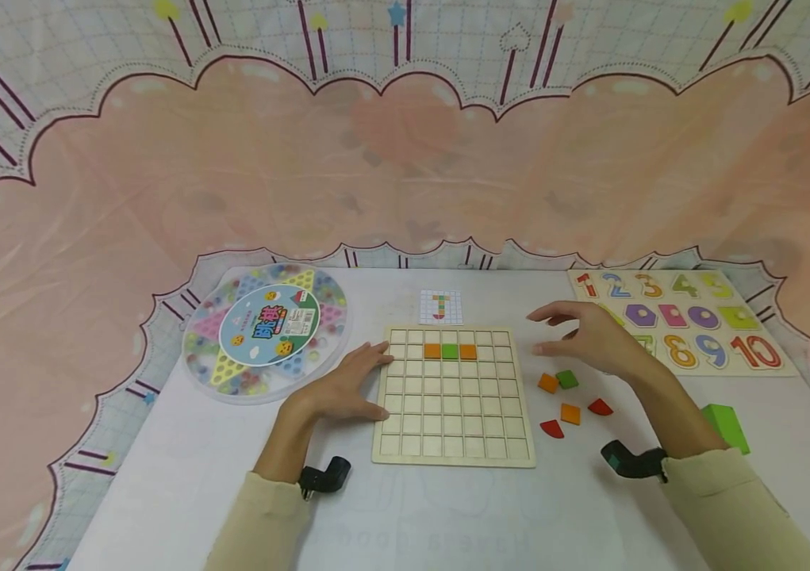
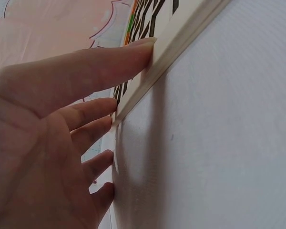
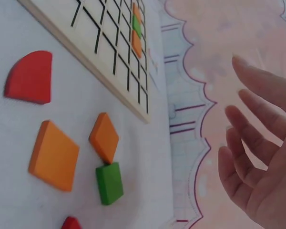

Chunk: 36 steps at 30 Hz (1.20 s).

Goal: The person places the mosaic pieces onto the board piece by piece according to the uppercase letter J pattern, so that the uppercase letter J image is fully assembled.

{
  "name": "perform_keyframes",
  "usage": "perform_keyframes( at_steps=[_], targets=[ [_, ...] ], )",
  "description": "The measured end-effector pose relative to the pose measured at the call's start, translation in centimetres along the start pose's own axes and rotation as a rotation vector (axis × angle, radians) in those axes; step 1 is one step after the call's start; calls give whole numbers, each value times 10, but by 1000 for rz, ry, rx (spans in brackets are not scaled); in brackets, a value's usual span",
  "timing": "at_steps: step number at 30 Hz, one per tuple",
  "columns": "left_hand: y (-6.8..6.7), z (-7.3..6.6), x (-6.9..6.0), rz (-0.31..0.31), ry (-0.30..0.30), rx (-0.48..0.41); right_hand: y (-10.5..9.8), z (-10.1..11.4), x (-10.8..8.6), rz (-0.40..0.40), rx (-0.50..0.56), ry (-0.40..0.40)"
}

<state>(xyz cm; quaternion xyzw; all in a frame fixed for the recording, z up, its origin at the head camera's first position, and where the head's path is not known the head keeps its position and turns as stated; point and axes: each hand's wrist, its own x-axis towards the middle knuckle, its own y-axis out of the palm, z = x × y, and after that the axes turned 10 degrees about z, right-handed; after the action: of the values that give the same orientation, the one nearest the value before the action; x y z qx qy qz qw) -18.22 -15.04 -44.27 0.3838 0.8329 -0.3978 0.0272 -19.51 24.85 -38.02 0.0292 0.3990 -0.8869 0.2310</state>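
The left hand's thumb point(image 1: 372, 411) and forefinger are spread wide along the left edge of the grid board point(image 1: 451, 405); in the left wrist view the thumb presses its rim, while the 2 outermost fingers stand apart from it. Nothing is pinched, so this left hand point(image 1: 339, 392) probably serves as a brace against sliding. The right hand point(image 1: 596, 339) hovers beyond the board's right edge, thumb parted from loosely bent fingers, with nothing between them; that height leaves it free above the pieces.

The board lies flat in the middle, squared to the person, which suits reaching it from both sides. In its second row from the far edge sit 3 squares side by side: an orange tile point(image 1: 432, 350), a green tile point(image 1: 450, 351) and another orange tile point(image 1: 468, 351), each seated in its own cell.

Just right of the board, 5 loose pieces lie within easy reach of the right hand: 2 orange squares point(image 1: 570, 414), 1 green square point(image 1: 567, 379) and 2 red quarter-rounds point(image 1: 551, 429). A small card point(image 1: 440, 308) with a J-like figure lies just past the far edge, presumably there to stay uncovered and readable.

Farther out are a round game set point(image 1: 269, 325) far left, a number board point(image 1: 665, 301) far right and a green block point(image 1: 726, 428) by the right forearm, all set aside from the central work.
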Motion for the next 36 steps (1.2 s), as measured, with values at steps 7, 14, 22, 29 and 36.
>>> perform_keyframes(
  at_steps=[7, 14, 22, 29, 36],
  targets=[
    [1, 1, 0, 0, -10, 0, 6, -14, -15, 35, 40, 36],
    [2, 4, -1, -5, -13, -2, 17, -31, -18, 113, 92, 121],
    [3, 5, -1, 12, 7, 2, 33, -52, -15, 155, 69, 85],
    [2, 5, 0, 20, 3, 0, 41, -59, -13, 138, 58, 30],
    [2, 3, -2, 16, 7, -25, 41, -60, -13, 121, 70, -4]
  ],
)
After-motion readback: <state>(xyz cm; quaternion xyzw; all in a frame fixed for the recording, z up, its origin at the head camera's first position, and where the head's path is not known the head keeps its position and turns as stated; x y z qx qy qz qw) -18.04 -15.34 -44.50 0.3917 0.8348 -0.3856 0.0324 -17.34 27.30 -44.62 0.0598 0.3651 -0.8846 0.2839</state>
